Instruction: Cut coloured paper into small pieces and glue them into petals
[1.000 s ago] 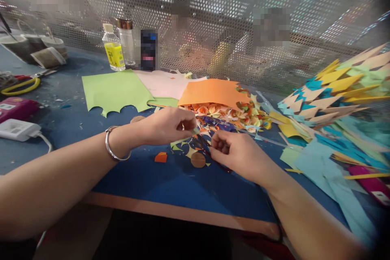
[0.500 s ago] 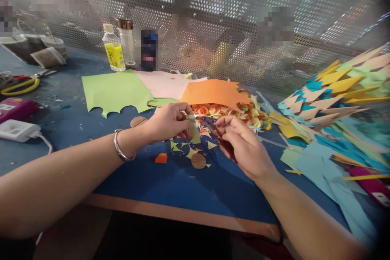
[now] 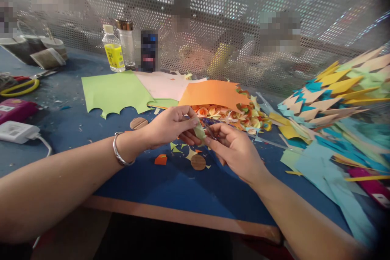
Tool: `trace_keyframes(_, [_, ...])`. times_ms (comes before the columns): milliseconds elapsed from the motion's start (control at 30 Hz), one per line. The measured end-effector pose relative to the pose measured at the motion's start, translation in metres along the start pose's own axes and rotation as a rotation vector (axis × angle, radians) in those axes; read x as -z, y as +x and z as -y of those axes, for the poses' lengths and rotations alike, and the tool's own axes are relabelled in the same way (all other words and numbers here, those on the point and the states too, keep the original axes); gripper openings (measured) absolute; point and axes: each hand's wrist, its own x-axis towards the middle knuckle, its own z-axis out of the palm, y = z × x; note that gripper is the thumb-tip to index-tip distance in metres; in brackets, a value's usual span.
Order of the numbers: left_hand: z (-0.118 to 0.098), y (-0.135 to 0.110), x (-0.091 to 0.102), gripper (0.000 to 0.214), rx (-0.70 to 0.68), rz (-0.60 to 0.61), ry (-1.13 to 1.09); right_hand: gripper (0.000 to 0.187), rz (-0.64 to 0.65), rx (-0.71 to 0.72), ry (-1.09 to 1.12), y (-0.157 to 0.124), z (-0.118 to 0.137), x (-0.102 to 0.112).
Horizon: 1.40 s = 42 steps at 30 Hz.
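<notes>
My left hand, with a silver bangle on the wrist, pinches a small pale green piece of paper, which looks bent. My right hand is closed around a slim dark metal tool with a blue-purple part; its kind is mostly hidden by the fingers. The right fingertips touch or nearly touch the paper's lower end. Below the hands lie a round wooden disc, an orange scrap and several green and cream clippings. Another wooden disc lies beside my left wrist.
Behind the hands lie a green sheet with scalloped cuts, a pink sheet and an orange sheet over curled paper pieces. A bottle stands further back. Folded paperwork and blue strips fill the right.
My hands have come together around the green paper. It was hanging flat from my left fingers and is now bent, and my right hand has moved left toward it with the tool.
</notes>
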Motion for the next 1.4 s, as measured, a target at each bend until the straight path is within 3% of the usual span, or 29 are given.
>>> trace_keyframes(333, [-0.002, -0.002, -0.003, 0.008, -0.002, -0.007, -0.064, 0.012, -0.043, 0.081, -0.021, -0.004, 0.007, 0.001])
trace_keyframes(467, [-0.003, -0.002, -0.003, 0.006, -0.013, 0.01, -0.084, 0.019, -0.048, 0.095, 0.013, -0.001, 0.004, 0.003])
trace_keyframes(667, [-0.004, 0.0, 0.001, 0.005, -0.031, -0.121, -0.239, 0.03, -0.067, 0.11, 0.037, 0.0, 0.0, 0.004])
trace_keyframes(867, [-0.007, -0.001, -0.001, 0.011, -0.015, -0.119, -0.302, 0.032, -0.091, 0.156, -0.11, -0.006, 0.005, 0.006])
trace_keyframes(1167, [-0.007, -0.001, -0.001, 0.01, 0.03, -0.137, -0.356, 0.036, -0.066, 0.116, -0.299, -0.006, 0.007, 0.006])
trace_keyframes(1400, [-0.006, -0.001, -0.001, 0.01, 0.041, -0.105, -0.365, 0.039, -0.067, 0.138, -0.338, -0.007, 0.007, 0.008])
